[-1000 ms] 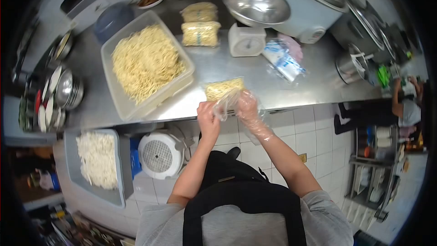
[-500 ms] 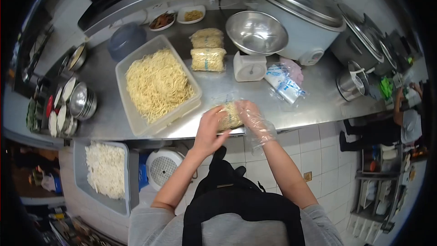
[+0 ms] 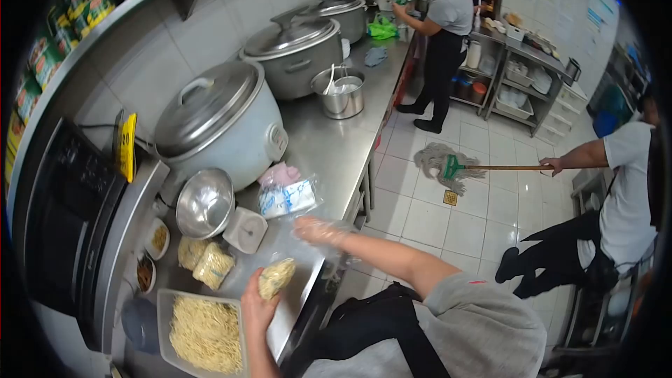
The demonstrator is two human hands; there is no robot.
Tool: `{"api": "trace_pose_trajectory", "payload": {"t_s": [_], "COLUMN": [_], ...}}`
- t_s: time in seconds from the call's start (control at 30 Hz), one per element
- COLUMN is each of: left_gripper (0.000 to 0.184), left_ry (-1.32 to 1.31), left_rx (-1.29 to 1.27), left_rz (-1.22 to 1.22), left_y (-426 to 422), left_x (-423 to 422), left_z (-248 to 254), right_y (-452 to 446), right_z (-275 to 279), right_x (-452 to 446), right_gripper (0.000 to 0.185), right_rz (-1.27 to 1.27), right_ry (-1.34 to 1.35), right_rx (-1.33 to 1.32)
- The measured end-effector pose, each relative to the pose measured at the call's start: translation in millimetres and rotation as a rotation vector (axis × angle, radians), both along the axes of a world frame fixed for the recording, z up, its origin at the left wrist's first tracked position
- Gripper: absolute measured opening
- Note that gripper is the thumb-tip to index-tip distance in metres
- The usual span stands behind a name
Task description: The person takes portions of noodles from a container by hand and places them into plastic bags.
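Observation:
My left hand (image 3: 257, 309) is closed around a clear bag of yellow noodles (image 3: 276, 278), held up over the steel counter's front part. My right hand (image 3: 320, 232), in a clear plastic glove, is apart from that bag and just in front of a pack of clear plastic bags with blue print (image 3: 288, 199). Its fingers are blurred, so their pose is unclear. Two more bagged noodle portions (image 3: 213, 266) lie beside a white scale (image 3: 245, 229). An open plastic tub (image 3: 163, 322) of loose noodles stands near my left forearm.
A steel bowl (image 3: 205, 203), a large rice cooker (image 3: 222, 122) and lidded pots (image 3: 290, 56) line the wall. A steel pot (image 3: 341, 94) stands farther along. One person (image 3: 448, 21) works at the counter's far end; another (image 3: 623, 189) holds a mop (image 3: 448, 166) on the tiled floor.
My view has swung right. My hands have parted: the left keeps the noodle bag, while the right has let go and moved toward the plastic bags. A person with a mop has come into view.

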State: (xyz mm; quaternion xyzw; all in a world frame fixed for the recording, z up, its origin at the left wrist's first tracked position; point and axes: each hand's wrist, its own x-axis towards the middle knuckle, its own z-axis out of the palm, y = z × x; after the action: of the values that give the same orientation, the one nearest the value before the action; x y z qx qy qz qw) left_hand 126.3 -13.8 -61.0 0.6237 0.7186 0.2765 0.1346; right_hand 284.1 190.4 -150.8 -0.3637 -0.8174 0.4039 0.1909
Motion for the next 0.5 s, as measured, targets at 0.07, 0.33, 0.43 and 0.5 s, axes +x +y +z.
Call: {"api": "trace_pose_trajectory", "payload": {"t_s": [0.07, 0.33, 0.43, 0.5], "left_gripper": [0.06, 0.086, 0.077, 0.066], "left_ry": [-0.083, -0.465, -0.036, 0.186], "left_rx": [-0.04, -0.656, -0.624, -0.666], "left_rz": [0.059, 0.178, 0.099, 0.126], "left_y": [-7, 28, 41, 38], "left_x": [-25, -146, -214, -182], "left_z": [28, 19, -42, -4], "right_y": [-4, -49, -88, -165], "right_z": [14, -39, -168, -293], "right_x": [40, 170, 260, 365], "right_gripper": [0.027, 0.027, 0.023, 0.025], "right_rz": [-0.028, -0.409, -0.833, -0.788], "right_ry": [0.157, 0.352, 0.15, -0.582], "right_rx": [-0.192, -0.622, -0.489, -0.343]}}
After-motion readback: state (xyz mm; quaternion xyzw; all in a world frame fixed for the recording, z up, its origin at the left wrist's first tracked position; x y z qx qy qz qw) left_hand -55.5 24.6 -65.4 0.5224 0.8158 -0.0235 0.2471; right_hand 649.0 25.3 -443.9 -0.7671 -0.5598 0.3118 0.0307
